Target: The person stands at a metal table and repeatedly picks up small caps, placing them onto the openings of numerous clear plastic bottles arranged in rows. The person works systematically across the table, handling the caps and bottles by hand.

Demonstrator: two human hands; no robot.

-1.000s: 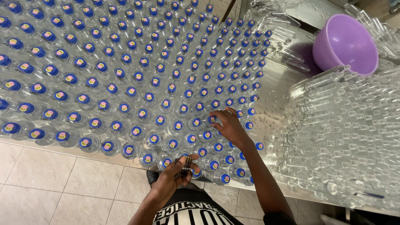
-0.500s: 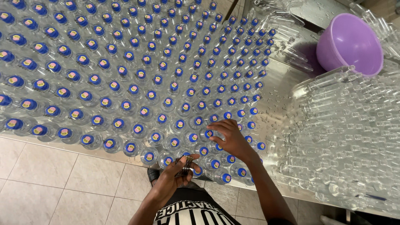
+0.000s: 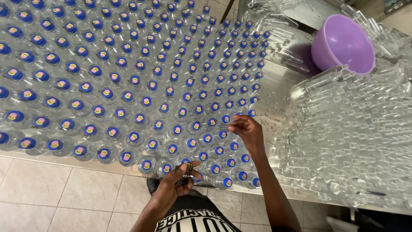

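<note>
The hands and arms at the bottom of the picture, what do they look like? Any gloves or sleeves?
Both hands are bare: no gloves show on the left hand or the right hand. Both forearms are uncovered as far as the frame shows, with no sleeve, watch or bracelet visible. Between the arms is a black top with bold white lettering. Whether any rings are worn is too small to tell.

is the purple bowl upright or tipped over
Tipped. The purple bowl leans on its side against the heap of clear bottles, its opening facing sideways.
</note>
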